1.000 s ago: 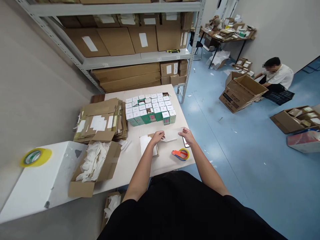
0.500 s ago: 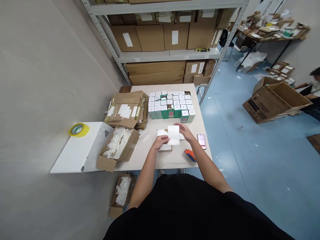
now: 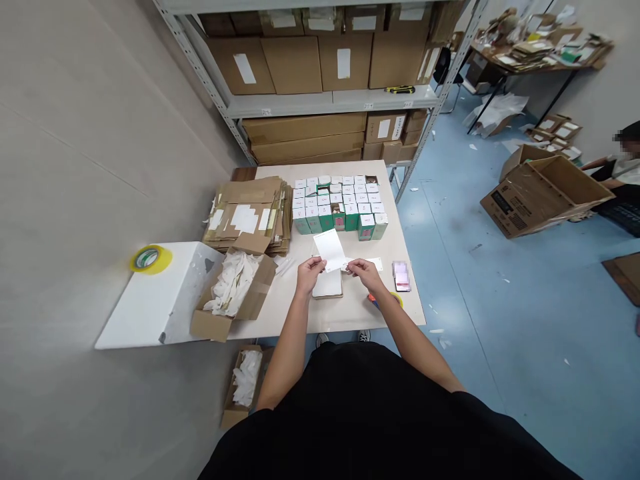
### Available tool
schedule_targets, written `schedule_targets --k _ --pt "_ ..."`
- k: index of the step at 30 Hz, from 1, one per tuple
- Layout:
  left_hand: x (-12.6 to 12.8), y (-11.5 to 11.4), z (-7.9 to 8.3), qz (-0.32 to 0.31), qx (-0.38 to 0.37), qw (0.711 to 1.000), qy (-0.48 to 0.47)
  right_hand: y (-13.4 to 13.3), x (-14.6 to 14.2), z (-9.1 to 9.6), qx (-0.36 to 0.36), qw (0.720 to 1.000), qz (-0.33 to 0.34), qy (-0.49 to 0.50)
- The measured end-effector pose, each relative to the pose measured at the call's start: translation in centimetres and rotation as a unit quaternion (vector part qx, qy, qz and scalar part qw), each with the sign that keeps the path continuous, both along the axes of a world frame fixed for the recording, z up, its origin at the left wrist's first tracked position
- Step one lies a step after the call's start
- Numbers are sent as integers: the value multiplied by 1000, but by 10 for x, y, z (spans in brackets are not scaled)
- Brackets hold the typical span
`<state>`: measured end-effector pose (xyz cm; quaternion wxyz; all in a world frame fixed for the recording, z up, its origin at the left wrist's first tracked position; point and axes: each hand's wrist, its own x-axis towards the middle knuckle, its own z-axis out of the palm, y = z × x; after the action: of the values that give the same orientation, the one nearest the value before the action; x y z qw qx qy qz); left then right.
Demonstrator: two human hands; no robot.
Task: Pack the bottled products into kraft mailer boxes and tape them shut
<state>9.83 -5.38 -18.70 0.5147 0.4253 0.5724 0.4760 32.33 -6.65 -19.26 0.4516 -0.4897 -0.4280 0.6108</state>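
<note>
A white paper sheet [image 3: 330, 250], tilted, is pinched at its lower left edge between the thumb and fingers of my left hand [image 3: 311, 273]. My right hand [image 3: 365, 273] has its fingertips closed at the lower right corner of the sheet, on a small white edge. Whether that edge is a separate layer I cannot tell. Below the hands lies a flat white box [image 3: 327, 287] on the table [image 3: 295, 313]. Behind my right hand a white paper strip [image 3: 375, 264] rests on the tabletop. An orange and blue tool [image 3: 373, 300] is partly hidden by my right forearm.
Rows of small white and green boxes [image 3: 340, 207] stand at the table's back. Flattened cartons [image 3: 245, 213] and an open carton of crumpled paper [image 3: 234, 283] are left. A phone [image 3: 401, 276] lies right, yellow tape [image 3: 151, 259] far left. Shelving [image 3: 330, 100] rises behind; a person [image 3: 625, 167] is far right.
The paper sheet has tilted and moved a little left and up. My right hand has come down from its upper right edge to its lower right corner. My left hand still holds it.
</note>
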Motion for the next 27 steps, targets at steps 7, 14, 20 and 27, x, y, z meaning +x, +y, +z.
schedule_targets --k 7,14,20,27 --pt "2 1 1 -1 3 1000 28 2 0 6 -7 1000 -6 11" --pt "5 1 9 10 2 1000 14 5 0 10 -15 1000 0 18" --pt "9 1 10 17 -4 1000 -11 8 0 11 -19 999 3 29" --pt "24 -6 32 60 70 979 181 7 0 21 32 999 7 40"
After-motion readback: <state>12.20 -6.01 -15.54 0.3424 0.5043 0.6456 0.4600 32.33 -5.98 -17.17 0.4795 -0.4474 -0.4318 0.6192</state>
